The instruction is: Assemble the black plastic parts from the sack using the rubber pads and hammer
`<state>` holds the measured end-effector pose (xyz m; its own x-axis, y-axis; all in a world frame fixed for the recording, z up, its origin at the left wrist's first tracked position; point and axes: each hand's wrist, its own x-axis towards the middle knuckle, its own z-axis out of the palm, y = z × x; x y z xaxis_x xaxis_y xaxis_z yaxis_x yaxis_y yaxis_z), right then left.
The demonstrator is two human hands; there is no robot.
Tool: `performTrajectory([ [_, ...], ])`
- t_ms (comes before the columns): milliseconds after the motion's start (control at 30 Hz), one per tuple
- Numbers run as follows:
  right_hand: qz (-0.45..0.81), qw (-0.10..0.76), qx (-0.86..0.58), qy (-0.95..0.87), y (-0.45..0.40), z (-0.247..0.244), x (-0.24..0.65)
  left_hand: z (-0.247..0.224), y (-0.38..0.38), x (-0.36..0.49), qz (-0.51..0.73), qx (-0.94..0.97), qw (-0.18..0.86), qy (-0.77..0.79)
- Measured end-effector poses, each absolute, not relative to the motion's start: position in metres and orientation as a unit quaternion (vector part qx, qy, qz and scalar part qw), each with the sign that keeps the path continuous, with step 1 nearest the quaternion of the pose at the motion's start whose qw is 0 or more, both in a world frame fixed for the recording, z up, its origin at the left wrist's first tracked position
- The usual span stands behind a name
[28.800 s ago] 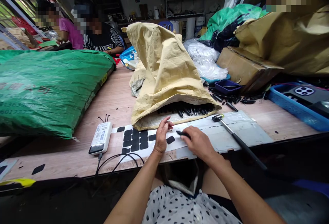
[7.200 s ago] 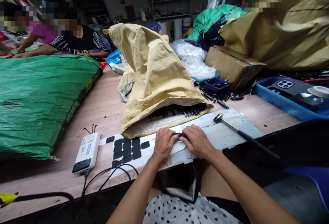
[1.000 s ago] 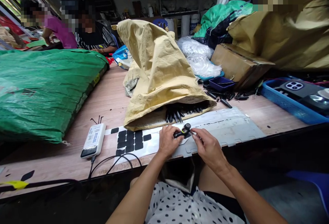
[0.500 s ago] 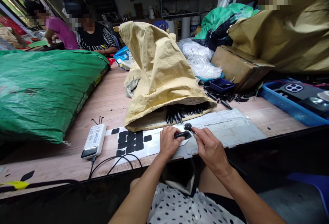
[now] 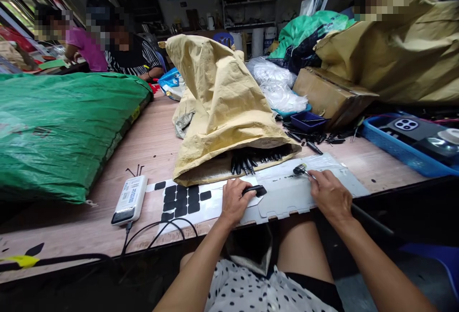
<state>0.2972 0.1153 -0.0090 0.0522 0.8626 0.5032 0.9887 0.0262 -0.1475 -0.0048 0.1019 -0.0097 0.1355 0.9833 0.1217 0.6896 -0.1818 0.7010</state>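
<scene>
My left hand [image 5: 235, 199] is closed on a black tube-like piece [image 5: 255, 190], holding it low over the white sheet near the table's front edge. To the right, my right hand [image 5: 330, 195] grips a small hammer; its dark head [image 5: 300, 169] points left over the grey-white board [image 5: 283, 202], and its dark handle sticks out behind the wrist. Just beyond my left hand, several black tapered pieces [image 5: 245, 164] spill from the mouth of a tan sack [image 5: 222, 106]. Left of my left hand lies a sheet with rows of black square stickers [image 5: 181, 199].
A white power bank [image 5: 129, 200] with a black cable lies at left, hex keys behind it. A big green sack [image 5: 68, 130] fills the left side. At right are loose black parts, a purple tray [image 5: 309, 121], a cardboard box [image 5: 333, 94] and a blue basket [image 5: 394, 147]. Other people sit beyond.
My right hand has moved right with the hammer, away from the black piece. My left hand keeps its hold in about the same place.
</scene>
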Motion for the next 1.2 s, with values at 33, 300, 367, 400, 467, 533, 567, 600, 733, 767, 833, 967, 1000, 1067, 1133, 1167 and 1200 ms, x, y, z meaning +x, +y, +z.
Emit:
performTrajectory([
  [33, -0.150, 0.225, -0.688, -0.673, 0.119, -0.014, 0.306, -0.010, 0.102, -0.005, 0.292, 0.713, 0.249, 0.587],
  [300, -0.060, 0.272, -0.567, -0.775, 0.118, 0.002, 0.257, -0.006, 0.100, -0.004, 0.287, 0.718, 0.244, 0.585],
  [367, 0.023, 0.255, -0.501, -0.827, 0.114, 0.006, 0.229, -0.007, 0.099, -0.005, 0.289, 0.721, 0.243, 0.581],
  [400, 0.047, 0.244, -0.483, -0.840, 0.112, 0.007, 0.217, -0.007, 0.099, -0.005, 0.291, 0.722, 0.243, 0.579],
  [467, 0.065, 0.222, -0.472, -0.851, 0.109, 0.005, 0.201, -0.008, 0.099, -0.006, 0.293, 0.723, 0.241, 0.577],
  [533, 0.062, 0.212, -0.471, -0.854, 0.109, 0.002, 0.194, -0.009, 0.099, -0.006, 0.294, 0.726, 0.236, 0.575],
  [567, 0.060, 0.210, -0.471, -0.855, 0.110, 0.001, 0.192, -0.009, 0.099, -0.006, 0.295, 0.727, 0.233, 0.575],
  [600, 0.057, 0.211, -0.469, -0.856, 0.111, 0.000, 0.192, -0.009, 0.099, -0.006, 0.295, 0.728, 0.230, 0.574],
  [733, 0.047, 0.214, -0.455, -0.863, 0.114, -0.001, 0.191, -0.011, 0.099, -0.005, 0.286, 0.737, 0.210, 0.575],
  [767, 0.046, 0.213, -0.453, -0.864, 0.114, -0.002, 0.191, -0.011, 0.099, -0.005, 0.285, 0.738, 0.205, 0.576],
  [833, 0.048, 0.213, -0.450, -0.866, 0.115, -0.003, 0.189, -0.012, 0.098, -0.004, 0.286, 0.738, 0.198, 0.579],
  [967, 0.072, 0.239, -0.442, -0.862, 0.116, -0.010, 0.183, -0.014, 0.098, -0.004, 0.296, 0.731, 0.199, 0.582],
  [1000, 0.081, 0.250, -0.438, -0.860, 0.116, -0.012, 0.181, -0.013, 0.098, -0.005, 0.296, 0.730, 0.202, 0.582],
  [1067, 0.097, 0.273, -0.426, -0.857, 0.116, -0.016, 0.180, -0.013, 0.098, -0.005, 0.294, 0.729, 0.208, 0.582],
  [1133, 0.109, 0.289, -0.418, -0.855, 0.117, -0.018, 0.180, -0.011, 0.098, -0.006, 0.290, 0.730, 0.216, 0.581],
  [1167, 0.115, 0.292, -0.415, -0.854, 0.117, -0.018, 0.181, -0.010, 0.097, -0.006, 0.288, 0.730, 0.220, 0.579],
  [1200, 0.121, 0.292, -0.412, -0.855, 0.117, -0.018, 0.182, -0.009, 0.097, -0.006, 0.286, 0.731, 0.225, 0.577],
])
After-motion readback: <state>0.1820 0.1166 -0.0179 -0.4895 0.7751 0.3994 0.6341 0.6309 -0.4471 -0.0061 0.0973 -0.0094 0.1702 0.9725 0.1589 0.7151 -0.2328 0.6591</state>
